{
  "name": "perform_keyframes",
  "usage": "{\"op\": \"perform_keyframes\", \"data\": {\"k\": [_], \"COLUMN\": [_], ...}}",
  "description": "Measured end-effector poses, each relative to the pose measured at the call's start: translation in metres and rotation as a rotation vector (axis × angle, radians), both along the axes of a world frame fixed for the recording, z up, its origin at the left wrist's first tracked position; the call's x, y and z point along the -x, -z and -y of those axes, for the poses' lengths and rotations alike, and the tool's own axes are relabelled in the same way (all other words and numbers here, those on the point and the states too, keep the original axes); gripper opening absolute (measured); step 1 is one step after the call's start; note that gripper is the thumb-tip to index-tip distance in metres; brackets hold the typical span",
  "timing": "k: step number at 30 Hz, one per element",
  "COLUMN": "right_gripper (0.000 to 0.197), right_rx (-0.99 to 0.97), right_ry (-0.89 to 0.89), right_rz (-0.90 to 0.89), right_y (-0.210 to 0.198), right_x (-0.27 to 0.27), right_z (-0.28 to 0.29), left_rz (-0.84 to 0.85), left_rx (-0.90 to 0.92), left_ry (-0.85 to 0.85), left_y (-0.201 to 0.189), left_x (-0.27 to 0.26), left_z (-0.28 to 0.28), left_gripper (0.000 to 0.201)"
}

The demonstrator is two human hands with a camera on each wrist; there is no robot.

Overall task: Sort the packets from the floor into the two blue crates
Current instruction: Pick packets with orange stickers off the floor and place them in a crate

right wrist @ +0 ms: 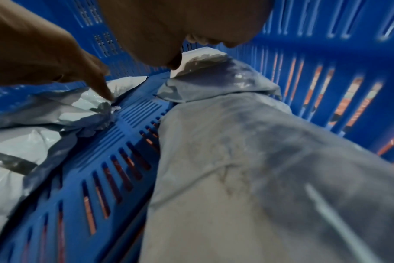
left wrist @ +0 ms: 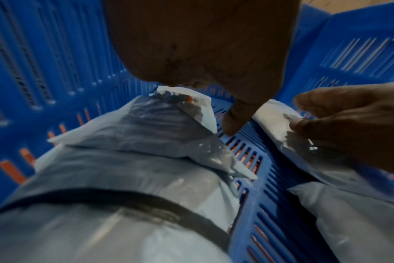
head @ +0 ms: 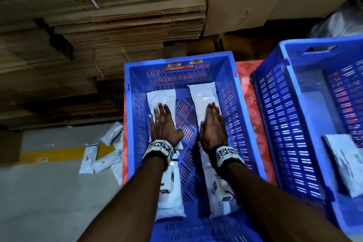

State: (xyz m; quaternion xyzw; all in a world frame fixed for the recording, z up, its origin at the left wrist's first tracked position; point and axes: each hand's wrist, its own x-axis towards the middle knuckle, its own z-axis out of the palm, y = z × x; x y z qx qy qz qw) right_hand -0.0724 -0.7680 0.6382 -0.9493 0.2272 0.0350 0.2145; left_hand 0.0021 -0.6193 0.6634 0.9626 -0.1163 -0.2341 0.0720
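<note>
Both hands lie flat inside the middle blue crate [head: 133, 104]. My left hand [head: 163, 118] presses with straight fingers on the left row of white packets [head: 161, 96]. On the right row of white packets [head: 202, 94] my right hand [head: 213, 118] rests the same way. The left wrist view shows the left palm [left wrist: 202, 44] over a packet [left wrist: 146, 133], its thumb reaching the slotted crate floor [left wrist: 265, 195]. In the right wrist view the right palm [right wrist: 180, 26] sits on a packet [right wrist: 247, 142]. Several more packets [head: 102, 159] lie on the floor to the left.
A second blue crate [head: 275, 104] stands to the right with a white packet [head: 345, 159] in it. Both crates sit on a red patterned surface [head: 249, 94]. Stacks of flattened cardboard [head: 98, 25] rise behind and to the left.
</note>
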Motion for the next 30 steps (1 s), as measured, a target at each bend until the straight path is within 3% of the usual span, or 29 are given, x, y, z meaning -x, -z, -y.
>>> {"op": "perform_keyframes", "data": {"k": [5, 8, 15, 24, 30], "right_gripper": [0.064, 0.064, 0.071, 0.067, 0.069], "right_rx": [-0.024, -0.019, -0.059, -0.012, -0.011], "right_ry": [0.042, 0.019, 0.079, 0.072, 0.060], "right_rz": [-0.050, -0.071, 0.059, -0.025, 0.001], "right_y": [0.011, 0.017, 0.007, 0.020, 0.035], "right_x": [0.006, 0.006, 0.016, 0.030, 0.034], "right_z": [-0.001, 0.000, 0.003, -0.006, -0.007], "left_rz": [-0.076, -0.094, 0.061, -0.009, 0.064], "left_rx": [0.027, 0.044, 0.205, 0.152, 0.149], "left_ry": [-0.051, -0.052, -0.168, -0.175, -0.161], "left_y": [0.016, 0.017, 0.004, 0.026, 0.037], "left_x": [-0.006, -0.008, 0.004, 0.021, 0.029], "left_z": [-0.005, -0.010, -0.007, -0.017, -0.020], "left_gripper": [0.086, 0.086, 0.076, 0.067, 0.070]}}
